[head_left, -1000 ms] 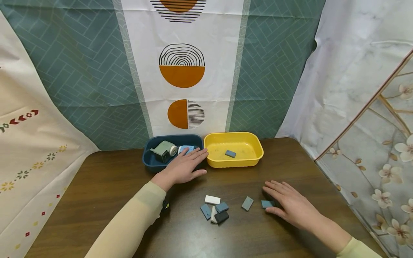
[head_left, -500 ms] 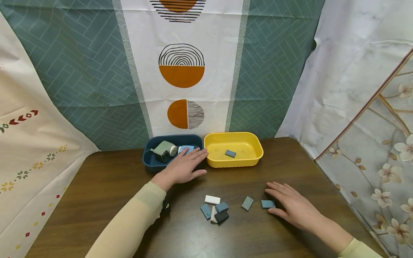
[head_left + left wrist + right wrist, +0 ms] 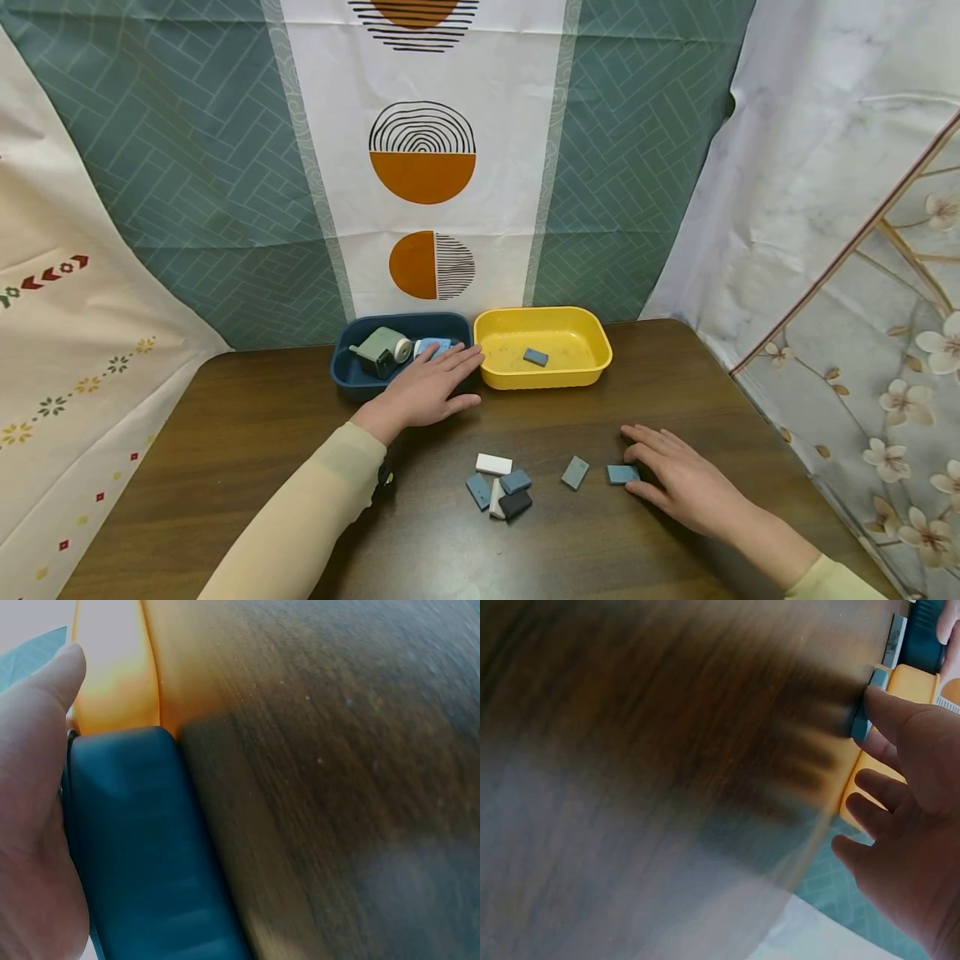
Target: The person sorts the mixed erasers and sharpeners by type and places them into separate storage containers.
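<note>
My right hand is low over the table with its fingers slightly bent. Its thumb and index finger stand on either side of a small blue-grey rectangular block lying flat. In the right wrist view the thumb tip overlaps this block. My left hand lies with straight fingers across the front right of a dark blue bin, fingertips by the left rim of a yellow bin. The left wrist view shows the left thumb beside the blue bin's wall.
Another grey block lies left of the right hand. Several white, black and blue-grey blocks cluster mid-table. One block sits in the yellow bin. The blue bin holds a green object and a light-blue one. Patterned cloth hangs behind.
My right hand has shifted slightly right and toward me, and its index finger has bent down closer to the block. The left hand has stayed in place.
</note>
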`<state>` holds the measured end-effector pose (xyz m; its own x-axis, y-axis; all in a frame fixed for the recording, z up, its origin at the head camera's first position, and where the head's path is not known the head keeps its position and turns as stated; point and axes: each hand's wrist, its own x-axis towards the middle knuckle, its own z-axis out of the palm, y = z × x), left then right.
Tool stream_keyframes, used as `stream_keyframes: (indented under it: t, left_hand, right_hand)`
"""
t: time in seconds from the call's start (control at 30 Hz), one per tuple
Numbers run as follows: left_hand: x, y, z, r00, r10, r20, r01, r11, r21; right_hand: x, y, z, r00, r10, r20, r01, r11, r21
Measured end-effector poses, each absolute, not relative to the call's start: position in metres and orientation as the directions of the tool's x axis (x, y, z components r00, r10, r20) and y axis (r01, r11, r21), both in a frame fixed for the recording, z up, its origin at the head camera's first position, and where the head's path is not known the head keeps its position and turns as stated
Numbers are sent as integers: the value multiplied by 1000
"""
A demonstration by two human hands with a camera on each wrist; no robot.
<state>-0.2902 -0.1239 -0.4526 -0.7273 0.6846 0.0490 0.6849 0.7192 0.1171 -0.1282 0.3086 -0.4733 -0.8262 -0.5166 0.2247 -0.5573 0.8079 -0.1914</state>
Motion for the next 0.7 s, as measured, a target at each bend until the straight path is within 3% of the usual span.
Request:
stream_keyframes:
  t: [0.7]
  left_hand:
    - [-291,-124,-453,-728,684,46,683,718,130]
  right_hand:
    - [-129,304,-473,-812,-530,244,-577,792,-202]
